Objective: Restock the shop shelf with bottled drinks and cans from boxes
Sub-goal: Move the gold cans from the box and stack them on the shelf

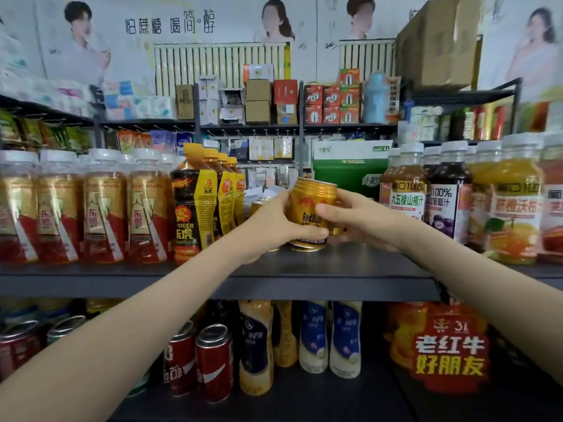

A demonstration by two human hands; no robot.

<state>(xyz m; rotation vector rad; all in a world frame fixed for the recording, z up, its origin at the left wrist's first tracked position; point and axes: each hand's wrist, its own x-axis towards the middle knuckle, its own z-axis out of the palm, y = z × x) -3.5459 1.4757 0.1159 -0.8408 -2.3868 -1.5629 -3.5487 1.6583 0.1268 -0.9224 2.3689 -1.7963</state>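
A dark, flat metal shelf carries rows of glossy plastic bottles. Above its bare middle, the left hand and right hand both clasp a ribbed gold can lettered "RedBull", tilted slightly.

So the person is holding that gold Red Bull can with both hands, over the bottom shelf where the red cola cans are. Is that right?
Not quite. Both hands, left hand and right hand, do have a grip on the gold Red Bull can, but the head view shows it at the upper shelf, in the gap between the Hi-Tiger bottles and the juice bottles. The red cola cans stand on the shelf below.
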